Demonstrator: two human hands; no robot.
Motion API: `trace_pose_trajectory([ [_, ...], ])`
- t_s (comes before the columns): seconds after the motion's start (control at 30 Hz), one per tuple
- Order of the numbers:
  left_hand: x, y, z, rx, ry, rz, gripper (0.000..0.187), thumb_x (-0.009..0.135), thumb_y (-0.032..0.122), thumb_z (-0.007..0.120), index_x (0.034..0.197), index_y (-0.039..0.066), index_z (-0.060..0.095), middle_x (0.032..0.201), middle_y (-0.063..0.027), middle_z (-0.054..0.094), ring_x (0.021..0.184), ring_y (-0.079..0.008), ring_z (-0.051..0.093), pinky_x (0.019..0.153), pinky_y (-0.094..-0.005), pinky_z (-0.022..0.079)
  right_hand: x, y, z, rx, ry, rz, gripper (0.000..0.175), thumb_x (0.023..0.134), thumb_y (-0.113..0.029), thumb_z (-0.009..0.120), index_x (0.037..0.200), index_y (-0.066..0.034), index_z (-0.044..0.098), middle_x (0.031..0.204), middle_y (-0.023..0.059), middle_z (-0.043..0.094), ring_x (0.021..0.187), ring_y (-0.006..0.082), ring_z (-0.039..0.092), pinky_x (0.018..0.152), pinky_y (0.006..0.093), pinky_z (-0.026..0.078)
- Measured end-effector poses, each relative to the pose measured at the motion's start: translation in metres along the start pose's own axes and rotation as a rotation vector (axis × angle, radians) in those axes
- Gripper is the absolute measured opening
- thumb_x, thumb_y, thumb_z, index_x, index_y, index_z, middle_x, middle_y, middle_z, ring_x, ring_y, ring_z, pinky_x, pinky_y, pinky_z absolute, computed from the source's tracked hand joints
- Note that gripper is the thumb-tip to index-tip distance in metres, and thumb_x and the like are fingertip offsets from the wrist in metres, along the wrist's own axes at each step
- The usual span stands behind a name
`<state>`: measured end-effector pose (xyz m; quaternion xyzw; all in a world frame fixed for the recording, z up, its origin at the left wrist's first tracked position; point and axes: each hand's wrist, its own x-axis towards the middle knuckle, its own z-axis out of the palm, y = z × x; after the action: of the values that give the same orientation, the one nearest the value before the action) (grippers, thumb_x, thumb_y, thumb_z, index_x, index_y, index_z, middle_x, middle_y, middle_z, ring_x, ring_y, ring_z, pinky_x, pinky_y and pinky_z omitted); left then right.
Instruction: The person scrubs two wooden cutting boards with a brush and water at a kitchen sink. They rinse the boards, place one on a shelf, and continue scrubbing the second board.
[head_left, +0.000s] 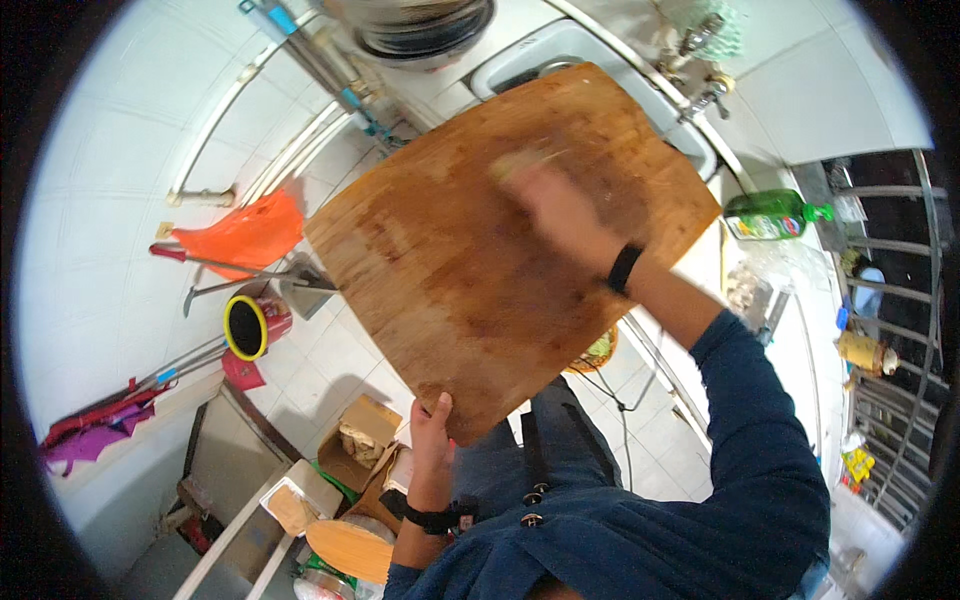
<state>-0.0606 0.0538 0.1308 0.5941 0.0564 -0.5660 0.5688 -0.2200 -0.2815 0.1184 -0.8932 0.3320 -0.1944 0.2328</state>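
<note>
A large wooden board (465, 262), wet-looking and darkly stained, is tilted before me, its far end over the sink (517, 56). My left hand (433, 431) grips its near corner, thumb on the upper face. Blurred over the middle of the board is my right hand (551, 199), with something pale yellowish at its fingertips that I cannot make out clearly; it seems to be held against the wood. Black bands circle both wrists. The board hides much of the sink, where part of a round metal object shows.
Taps (709, 97) stand behind the sink. A green detergent bottle (772, 215) lies on the right counter. A large pot (424, 30) is at the top. Cardboard boxes (352, 450), a yellow-rimmed bucket (246, 328) and a dustpan (304, 289) are at left. A cable hangs near my legs.
</note>
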Motion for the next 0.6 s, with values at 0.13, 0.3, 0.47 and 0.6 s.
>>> trace_pose_trajectory([
  [0.13,0.0,0.002,0.0,0.068,-0.001,0.041,0.036,0.087,0.01,0.06,0.118,-0.002,0.045,0.114,-0.0122,0.055,0.103,-0.0235,0.055,0.089,-0.0372,0.046,-0.05,-0.111,0.05,0.106,-0.102,-0.398,0.03,0.084,-0.014,0.045,0.11,-0.0059,0.056,0.116,0.016,0.053,0.107,0.0305,0.051,0.093,0.0393,0.043],
  [0.3,0.001,0.005,-0.001,0.094,-0.046,0.029,0.037,0.088,0.011,0.058,0.122,0.002,0.044,0.114,-0.0118,0.056,0.1,-0.0268,0.058,0.086,-0.042,0.05,-0.042,0.018,0.047,0.12,-0.058,-0.109,0.026,0.084,-0.012,0.044,0.105,-0.0106,0.059,0.116,0.0131,0.055,0.106,0.0314,0.052,0.091,0.0395,0.044],
  [0.47,-0.002,0.0,-0.001,0.07,-0.032,0.024,0.039,0.088,0.013,0.059,0.122,0.002,0.046,0.117,-0.0115,0.055,0.104,-0.0276,0.057,0.088,-0.0435,0.048,-0.052,0.223,-0.037,-0.563,-0.085,0.401,0.039,0.088,-0.006,0.039,0.123,-0.0136,0.054,0.118,0.0143,0.056,0.104,0.0311,0.056,0.088,0.0427,0.046],
  [0.6,0.0,-0.004,-0.003,0.094,-0.02,0.047,0.04,0.087,0.014,0.06,0.123,0.001,0.045,0.119,-0.0106,0.055,0.105,-0.0273,0.056,0.091,-0.0439,0.046,-0.034,0.219,-0.048,-0.546,-0.057,0.507,0.042,0.084,-0.002,0.04,0.124,-0.0084,0.053,0.121,0.0142,0.053,0.11,0.0291,0.051,0.092,0.0395,0.042],
])
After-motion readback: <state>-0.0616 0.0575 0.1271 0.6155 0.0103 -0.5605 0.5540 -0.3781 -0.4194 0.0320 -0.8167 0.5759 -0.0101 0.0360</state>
